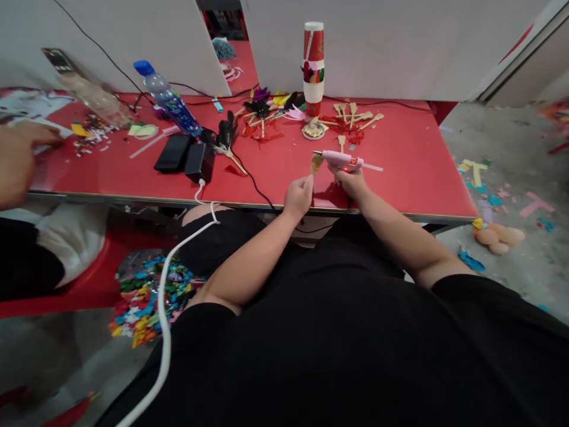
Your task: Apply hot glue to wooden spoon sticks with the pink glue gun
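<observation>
Pink hot-glue gun [340,159] in the right hand [353,182], its metal nozzle [317,153] pointing left at a small wooden stick [316,164].
Above the front part of the red tabletop [400,184], the gun's long axis runs nearly crosswise, nozzle end slightly farther from the person, with a pale glue stick [374,168] jutting rightward from its rear; the right fingers are wrapped around its handle. The left hand [299,197] pinches the wooden stick's near end between thumb and forefinger, so its long axis runs away from the person, broad end foremost. The nozzle tip is right by that broad end; whether they touch, I cannot tell. Farther back, more wooden sticks [353,112] lie in varied directions.
</observation>
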### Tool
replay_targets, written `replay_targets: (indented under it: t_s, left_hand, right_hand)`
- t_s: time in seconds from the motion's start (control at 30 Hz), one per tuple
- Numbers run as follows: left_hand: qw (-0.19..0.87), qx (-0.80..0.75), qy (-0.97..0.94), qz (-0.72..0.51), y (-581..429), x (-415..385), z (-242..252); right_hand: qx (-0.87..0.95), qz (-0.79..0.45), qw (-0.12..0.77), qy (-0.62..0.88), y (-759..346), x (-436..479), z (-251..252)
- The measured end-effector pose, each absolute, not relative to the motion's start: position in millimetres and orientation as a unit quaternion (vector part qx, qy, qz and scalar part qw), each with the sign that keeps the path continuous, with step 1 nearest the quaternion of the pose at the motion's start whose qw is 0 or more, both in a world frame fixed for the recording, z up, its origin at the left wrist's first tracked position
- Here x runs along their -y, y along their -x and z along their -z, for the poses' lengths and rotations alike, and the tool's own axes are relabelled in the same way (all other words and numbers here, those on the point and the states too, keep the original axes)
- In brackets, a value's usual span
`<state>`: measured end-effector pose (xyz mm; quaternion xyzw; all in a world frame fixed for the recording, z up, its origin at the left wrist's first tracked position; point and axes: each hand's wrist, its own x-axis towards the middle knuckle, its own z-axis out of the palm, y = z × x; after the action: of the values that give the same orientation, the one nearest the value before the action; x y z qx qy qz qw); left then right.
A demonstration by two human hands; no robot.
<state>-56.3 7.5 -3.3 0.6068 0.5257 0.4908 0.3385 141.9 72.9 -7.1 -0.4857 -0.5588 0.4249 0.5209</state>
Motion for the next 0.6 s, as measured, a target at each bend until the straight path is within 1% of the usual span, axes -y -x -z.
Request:
replay_targets:
  t_s: [0.27, 0.6]
  left_hand:
    - [0.334, -0.529, -0.602, -0.496, 56, -5, 0]
    - [0.329, -0.51, -0.615, -0.504, 56, -6, 3]
  right_hand:
    - [0.572, -0.426, 0.488, 0.502, -142, -66, -6]
    - [0.591, -0.413, 0.517, 0.462, -141, -73, -2]
